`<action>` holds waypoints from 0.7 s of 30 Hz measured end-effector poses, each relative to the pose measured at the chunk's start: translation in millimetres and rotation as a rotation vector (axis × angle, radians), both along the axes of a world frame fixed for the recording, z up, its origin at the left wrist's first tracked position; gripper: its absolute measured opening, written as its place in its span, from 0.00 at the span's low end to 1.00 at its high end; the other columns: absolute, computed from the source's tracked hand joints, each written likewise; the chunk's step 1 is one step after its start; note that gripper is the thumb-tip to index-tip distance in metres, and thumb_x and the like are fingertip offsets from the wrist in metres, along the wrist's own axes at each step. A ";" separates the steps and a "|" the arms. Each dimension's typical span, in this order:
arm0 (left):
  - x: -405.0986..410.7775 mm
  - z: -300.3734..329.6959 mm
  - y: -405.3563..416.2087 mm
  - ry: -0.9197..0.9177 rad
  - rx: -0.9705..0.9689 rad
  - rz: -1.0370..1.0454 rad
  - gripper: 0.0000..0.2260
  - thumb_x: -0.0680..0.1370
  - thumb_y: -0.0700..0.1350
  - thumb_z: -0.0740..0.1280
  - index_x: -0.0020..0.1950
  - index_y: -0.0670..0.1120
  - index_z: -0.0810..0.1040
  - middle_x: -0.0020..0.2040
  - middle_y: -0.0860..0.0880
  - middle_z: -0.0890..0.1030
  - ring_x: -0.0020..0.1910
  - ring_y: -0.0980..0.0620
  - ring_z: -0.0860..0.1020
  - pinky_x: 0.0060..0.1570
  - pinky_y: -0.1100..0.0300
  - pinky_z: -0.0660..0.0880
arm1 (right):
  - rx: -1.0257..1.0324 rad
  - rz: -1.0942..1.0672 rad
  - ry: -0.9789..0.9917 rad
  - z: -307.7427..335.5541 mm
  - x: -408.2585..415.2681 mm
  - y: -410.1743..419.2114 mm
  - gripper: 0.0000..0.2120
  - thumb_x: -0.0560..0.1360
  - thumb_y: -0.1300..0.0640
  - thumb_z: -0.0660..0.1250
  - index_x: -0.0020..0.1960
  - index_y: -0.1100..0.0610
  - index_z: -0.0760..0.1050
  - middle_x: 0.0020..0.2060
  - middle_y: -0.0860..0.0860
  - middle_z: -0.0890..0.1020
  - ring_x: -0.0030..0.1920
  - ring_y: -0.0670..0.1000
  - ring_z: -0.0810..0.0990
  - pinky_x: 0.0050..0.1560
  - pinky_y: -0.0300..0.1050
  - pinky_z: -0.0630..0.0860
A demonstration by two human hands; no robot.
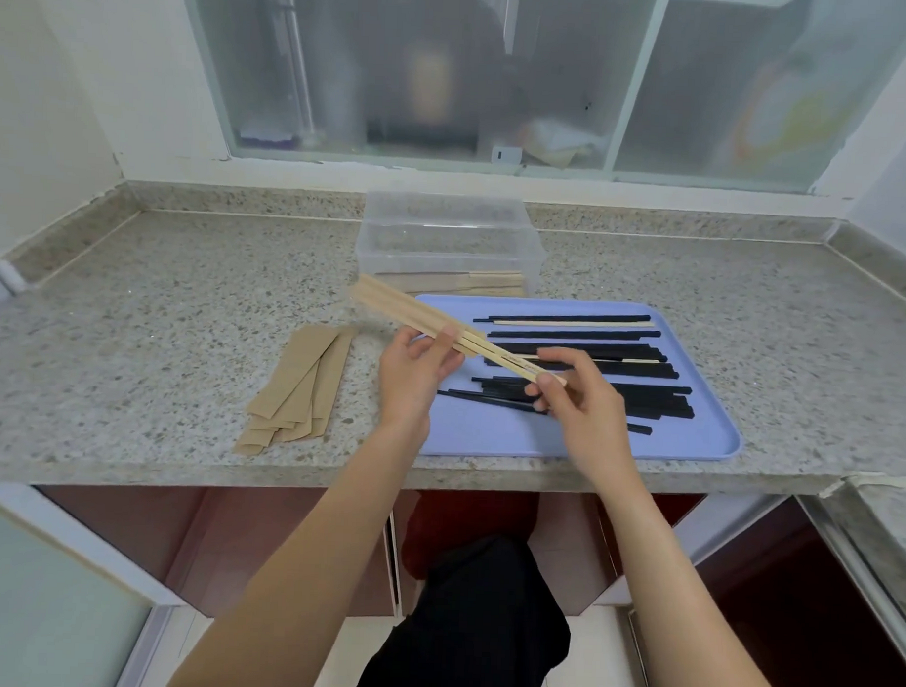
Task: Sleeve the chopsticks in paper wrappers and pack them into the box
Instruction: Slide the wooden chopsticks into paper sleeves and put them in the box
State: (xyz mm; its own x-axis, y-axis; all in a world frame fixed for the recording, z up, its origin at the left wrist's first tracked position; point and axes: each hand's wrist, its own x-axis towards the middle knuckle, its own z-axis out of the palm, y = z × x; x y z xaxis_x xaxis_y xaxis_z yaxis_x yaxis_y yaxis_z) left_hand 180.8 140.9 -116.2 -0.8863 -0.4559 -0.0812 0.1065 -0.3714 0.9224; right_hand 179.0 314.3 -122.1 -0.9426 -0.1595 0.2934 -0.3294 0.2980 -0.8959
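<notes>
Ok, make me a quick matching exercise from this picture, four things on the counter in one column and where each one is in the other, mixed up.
Things:
1. black chopsticks
2. empty paper wrappers
3. clear plastic box
4. wooden chopsticks in a wrapper

Places:
A. at the back of the counter, behind the tray
B. held between the left hand and right hand
C. on the blue tray
D. fanned on the counter left of the tray

Pairs: 1-C, 2-D, 3-A, 4-B
</notes>
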 end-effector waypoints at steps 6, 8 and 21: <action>-30.6 18.2 -36.4 -0.062 -0.422 -0.183 0.04 0.80 0.40 0.63 0.51 0.43 0.77 0.48 0.46 0.82 0.40 0.56 0.81 0.42 0.63 0.78 | -0.226 -0.189 -0.042 23.6 -44.6 9.7 0.08 0.80 0.57 0.60 0.47 0.49 0.77 0.37 0.48 0.82 0.39 0.45 0.77 0.46 0.38 0.73; -49.9 23.5 -57.9 -0.022 -0.639 -0.062 0.05 0.79 0.39 0.63 0.50 0.45 0.78 0.47 0.48 0.81 0.45 0.53 0.80 0.47 0.60 0.77 | -0.227 -0.252 -0.026 34.6 -71.6 10.9 0.08 0.80 0.57 0.59 0.49 0.52 0.77 0.37 0.47 0.81 0.40 0.46 0.76 0.48 0.40 0.73; -124.4 0.6 -125.8 0.001 -1.638 0.042 0.15 0.78 0.42 0.63 0.64 0.48 0.77 0.60 0.48 0.80 0.60 0.43 0.72 0.60 0.52 0.65 | 0.419 -0.118 -0.011 53.1 -245.5 -75.5 0.13 0.81 0.59 0.53 0.57 0.59 0.75 0.48 0.56 0.83 0.43 0.50 0.75 0.45 0.45 0.70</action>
State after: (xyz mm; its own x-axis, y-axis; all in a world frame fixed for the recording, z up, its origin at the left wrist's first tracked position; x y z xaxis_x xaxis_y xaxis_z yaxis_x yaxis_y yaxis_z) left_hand 56.4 15.2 -115.6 -0.8718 -0.0721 0.4846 0.0913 0.9479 0.3052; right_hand -66.5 238.8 -69.0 -0.9643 -0.1532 0.2159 -0.2618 0.6719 -0.6928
